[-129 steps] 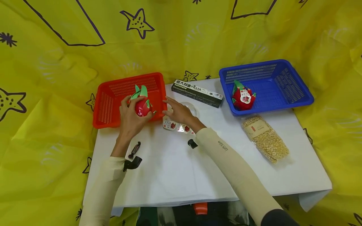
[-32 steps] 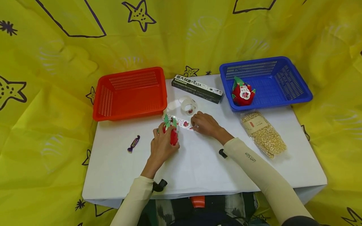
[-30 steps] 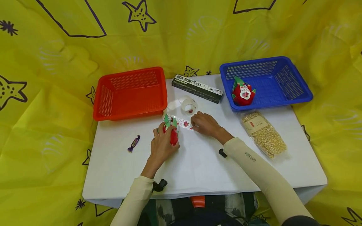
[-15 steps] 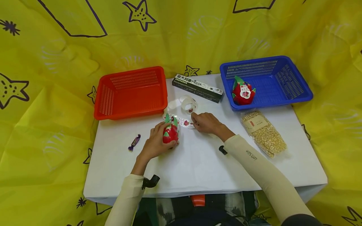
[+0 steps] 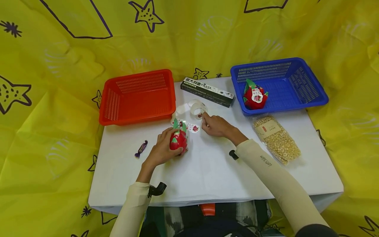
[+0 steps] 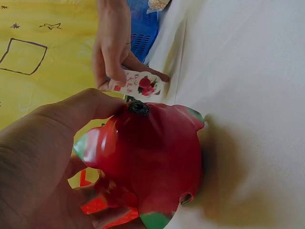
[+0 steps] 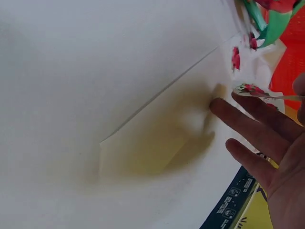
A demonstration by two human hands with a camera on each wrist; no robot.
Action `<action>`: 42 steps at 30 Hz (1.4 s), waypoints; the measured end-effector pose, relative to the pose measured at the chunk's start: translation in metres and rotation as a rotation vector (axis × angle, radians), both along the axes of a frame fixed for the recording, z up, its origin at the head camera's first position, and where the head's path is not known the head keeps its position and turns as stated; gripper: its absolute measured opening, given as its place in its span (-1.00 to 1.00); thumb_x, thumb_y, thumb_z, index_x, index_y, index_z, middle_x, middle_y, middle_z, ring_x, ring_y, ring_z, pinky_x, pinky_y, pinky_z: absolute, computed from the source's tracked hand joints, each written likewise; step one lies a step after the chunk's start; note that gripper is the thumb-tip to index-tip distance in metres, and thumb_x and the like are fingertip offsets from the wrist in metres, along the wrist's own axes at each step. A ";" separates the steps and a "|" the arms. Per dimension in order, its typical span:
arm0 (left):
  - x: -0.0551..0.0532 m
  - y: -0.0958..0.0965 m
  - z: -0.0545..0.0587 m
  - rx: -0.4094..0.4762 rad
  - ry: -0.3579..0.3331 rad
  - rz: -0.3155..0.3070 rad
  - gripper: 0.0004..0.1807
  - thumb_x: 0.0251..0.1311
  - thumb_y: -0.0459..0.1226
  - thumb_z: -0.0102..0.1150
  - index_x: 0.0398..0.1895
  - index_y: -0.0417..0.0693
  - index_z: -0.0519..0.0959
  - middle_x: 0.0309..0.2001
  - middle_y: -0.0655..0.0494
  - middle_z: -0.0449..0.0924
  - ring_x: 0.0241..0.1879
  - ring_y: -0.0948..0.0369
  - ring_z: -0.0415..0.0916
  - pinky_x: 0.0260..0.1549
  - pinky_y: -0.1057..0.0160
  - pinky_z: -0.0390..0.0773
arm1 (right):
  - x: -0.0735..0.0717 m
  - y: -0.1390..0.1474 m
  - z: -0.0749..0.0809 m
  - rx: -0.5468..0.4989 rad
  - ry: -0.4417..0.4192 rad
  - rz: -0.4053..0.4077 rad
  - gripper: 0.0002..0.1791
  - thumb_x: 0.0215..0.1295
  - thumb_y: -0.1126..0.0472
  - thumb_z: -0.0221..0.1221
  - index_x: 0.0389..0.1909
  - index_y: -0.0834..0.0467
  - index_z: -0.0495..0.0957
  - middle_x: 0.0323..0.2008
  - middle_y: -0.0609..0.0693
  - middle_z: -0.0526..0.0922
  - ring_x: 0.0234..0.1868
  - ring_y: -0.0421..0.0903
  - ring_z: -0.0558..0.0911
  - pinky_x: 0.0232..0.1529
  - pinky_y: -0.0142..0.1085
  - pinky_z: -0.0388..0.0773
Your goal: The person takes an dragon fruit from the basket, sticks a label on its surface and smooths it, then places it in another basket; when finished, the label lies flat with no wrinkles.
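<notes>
Dragon fruit, probably a light, firm, hollow model (its glossy skin may slip a little), is on or just above the white surface, near the red basket on the person's side. Its round flanks look the safest hold. The left hand's grip spans it, thumb and fingers curled round; the right hand's grip, nearly closed, pinches a label, thin, bendy, likely sticky, best taken by its edge.

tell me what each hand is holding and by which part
The left hand grips the dragon fruit round its body; the right hand pinches a sticker by one end.
</notes>
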State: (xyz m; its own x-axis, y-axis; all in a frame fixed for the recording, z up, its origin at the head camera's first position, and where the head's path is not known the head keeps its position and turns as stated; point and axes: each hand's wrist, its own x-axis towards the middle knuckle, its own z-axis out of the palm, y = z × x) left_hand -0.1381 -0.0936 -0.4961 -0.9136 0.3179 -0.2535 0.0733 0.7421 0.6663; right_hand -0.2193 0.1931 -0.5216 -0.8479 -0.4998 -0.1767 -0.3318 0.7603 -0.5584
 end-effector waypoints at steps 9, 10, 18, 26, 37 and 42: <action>-0.001 -0.005 -0.002 -0.011 0.014 -0.023 -0.06 0.23 -0.03 0.47 0.63 0.19 0.20 0.67 -0.02 0.03 0.49 -0.10 0.16 0.17 -0.36 0.60 | 0.001 -0.018 0.023 -0.278 -0.070 0.056 -0.89 0.48 0.11 0.15 -0.21 0.07 0.50 -0.07 0.00 0.75 0.06 0.03 0.71 0.04 -0.04 0.63; -0.001 -0.005 -0.002 -0.011 0.013 -0.023 -0.06 0.24 -0.01 0.47 0.63 0.19 0.20 0.67 -0.02 0.03 0.49 -0.10 0.15 0.17 -0.35 0.60 | 0.001 -0.020 0.027 -0.314 -0.093 0.078 -0.90 0.46 0.14 0.19 -0.23 0.08 0.52 -0.10 -0.01 0.74 0.03 0.01 0.71 0.06 -0.04 0.63; -0.001 -0.009 -0.004 0.018 0.020 -0.041 -0.07 0.28 0.09 0.39 0.65 0.18 0.19 0.68 -0.02 0.00 0.51 -0.09 0.16 0.21 -0.30 0.60 | 0.003 -0.030 0.042 -0.419 -0.283 0.258 -0.88 0.47 0.19 0.25 -0.29 0.11 0.56 -0.27 -0.05 0.62 -0.15 -0.05 0.64 0.06 -0.13 0.62; -0.001 -0.010 -0.005 0.046 0.015 -0.027 -0.14 0.32 0.08 0.33 0.64 0.19 0.23 0.69 0.00 0.01 0.50 -0.11 0.20 0.22 -0.29 0.60 | 0.006 -0.039 0.042 -0.377 -0.325 0.354 -0.90 0.47 0.20 0.25 -0.26 0.11 0.56 -0.19 0.00 0.57 -0.08 0.06 0.62 0.06 -0.14 0.59; -0.001 -0.003 -0.007 0.057 0.064 0.020 -0.22 0.36 0.05 0.35 0.58 0.15 0.31 0.65 0.01 0.10 0.48 -0.07 0.23 0.21 -0.27 0.61 | 0.000 -0.051 0.033 -0.312 -0.244 0.332 -0.89 0.47 0.20 0.26 -0.30 0.07 0.56 -0.17 0.03 0.57 0.00 0.02 0.55 0.15 -0.12 0.56; 0.001 0.000 -0.008 0.059 0.078 0.032 -0.23 0.35 0.01 0.36 0.57 0.14 0.32 0.64 -0.02 0.12 0.46 -0.07 0.24 0.18 -0.26 0.63 | -0.002 -0.052 0.026 -0.308 -0.225 0.301 -0.88 0.48 0.19 0.26 -0.30 0.07 0.56 -0.17 0.04 0.58 -0.02 0.01 0.55 0.11 -0.13 0.54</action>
State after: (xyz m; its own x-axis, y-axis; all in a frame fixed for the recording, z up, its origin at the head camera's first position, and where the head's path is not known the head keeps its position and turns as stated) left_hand -0.1374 -0.0936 -0.5041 -0.9397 0.3004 -0.1633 0.1033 0.7048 0.7019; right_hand -0.2210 0.1412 -0.4960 -0.6154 -0.7748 -0.1446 -0.3565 0.4372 -0.8257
